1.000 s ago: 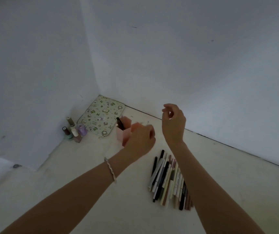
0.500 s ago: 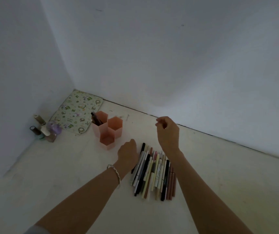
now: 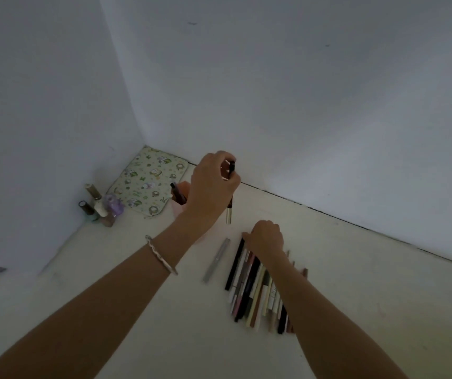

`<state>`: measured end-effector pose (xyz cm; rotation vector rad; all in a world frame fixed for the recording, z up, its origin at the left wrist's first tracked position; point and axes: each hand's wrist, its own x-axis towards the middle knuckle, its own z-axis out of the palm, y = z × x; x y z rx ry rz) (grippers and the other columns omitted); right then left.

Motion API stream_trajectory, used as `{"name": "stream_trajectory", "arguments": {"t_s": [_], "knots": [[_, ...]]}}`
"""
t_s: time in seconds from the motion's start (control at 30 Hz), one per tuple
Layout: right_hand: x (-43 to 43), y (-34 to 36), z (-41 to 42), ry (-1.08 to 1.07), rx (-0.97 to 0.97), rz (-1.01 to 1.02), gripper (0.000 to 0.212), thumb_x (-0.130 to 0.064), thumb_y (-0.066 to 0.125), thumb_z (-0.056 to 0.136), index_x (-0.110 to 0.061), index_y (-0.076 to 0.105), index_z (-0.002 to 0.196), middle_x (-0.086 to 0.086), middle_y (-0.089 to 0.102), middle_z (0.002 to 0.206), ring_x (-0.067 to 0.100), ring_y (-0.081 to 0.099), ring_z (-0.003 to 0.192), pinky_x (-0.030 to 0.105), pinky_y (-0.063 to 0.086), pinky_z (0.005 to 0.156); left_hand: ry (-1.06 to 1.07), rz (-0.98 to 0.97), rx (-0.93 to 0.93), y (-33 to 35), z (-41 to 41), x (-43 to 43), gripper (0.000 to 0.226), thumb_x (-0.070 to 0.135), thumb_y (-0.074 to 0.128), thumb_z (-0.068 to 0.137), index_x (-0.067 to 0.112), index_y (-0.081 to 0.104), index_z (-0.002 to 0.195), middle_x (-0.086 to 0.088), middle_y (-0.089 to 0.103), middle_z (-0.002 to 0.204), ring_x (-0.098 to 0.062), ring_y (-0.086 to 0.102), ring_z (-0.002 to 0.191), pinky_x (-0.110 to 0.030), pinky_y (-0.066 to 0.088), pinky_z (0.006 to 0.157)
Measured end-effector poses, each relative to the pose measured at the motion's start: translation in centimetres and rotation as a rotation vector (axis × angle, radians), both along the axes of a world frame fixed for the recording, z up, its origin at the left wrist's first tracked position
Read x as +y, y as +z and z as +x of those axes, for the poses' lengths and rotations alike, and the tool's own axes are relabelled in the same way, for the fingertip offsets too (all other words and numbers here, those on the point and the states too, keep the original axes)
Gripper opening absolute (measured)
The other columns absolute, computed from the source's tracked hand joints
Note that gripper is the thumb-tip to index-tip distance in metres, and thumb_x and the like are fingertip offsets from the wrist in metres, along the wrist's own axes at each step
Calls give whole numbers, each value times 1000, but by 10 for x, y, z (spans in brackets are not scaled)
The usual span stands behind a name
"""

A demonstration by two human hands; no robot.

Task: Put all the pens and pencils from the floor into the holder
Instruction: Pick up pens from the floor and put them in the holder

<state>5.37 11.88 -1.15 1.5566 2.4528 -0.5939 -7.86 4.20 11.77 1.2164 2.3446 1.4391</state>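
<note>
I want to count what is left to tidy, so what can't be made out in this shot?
- Holder: head view, mostly hidden behind the left hand; its contents can't be counted.
- Pile of pens: the right hand and forearm cover the far ends and several pens.
- Right fingertips: turned away, grip unclear.
- Bottles: too small and dim to read labels.

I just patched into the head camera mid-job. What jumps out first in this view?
The left hand, raised at centre frame, pinches a slim dark pen with a silver end upright, near the pink plastic holder it partly hides. Below it, the right hand rests on the far end of a tight row of pens and pencils on the pale floor, with one grey pen lying apart at its left.
</note>
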Motion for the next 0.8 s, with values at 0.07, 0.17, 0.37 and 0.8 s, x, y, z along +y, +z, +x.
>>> {"name": "stream_trajectory", "arguments": {"t_s": [0.07,0.17,0.37,0.8], "knots": [[-5,-7,-5,17,-27,54,33,-44,56,90,-11,59,86,8,60,100,26,54,101,33,45,80,5,16,-24,0,-3,-5,22,13,65,85,16,64,107,-1,63,100,-15,62,88,-32,55,83],[-13,-13,-16,47,15,87,29,-38,57,87,-13,52,74,7,54,91,26,52,96,33,44,76,15,42,-38,-4,-5,-12,22,11,65,85,15,65,107,0,65,100,-15,63,89,-33,55,84],[9,23,-33,-159,370,-71,26,-28,59,85,-7,57,70,1,49,59,18,50,54,26,38,54,193,298,-99,18,-39,-27,27,2,66,86,14,64,110,0,68,96,1,66,82,-14,56,75],[12,135,-68,-229,1222,83,18,-15,52,95,-14,56,112,-2,63,75,9,58,61,8,43,54,264,83,62,-27,-72,-54,26,5,64,80,9,68,105,-5,67,105,-20,61,99,-24,43,91]]}}
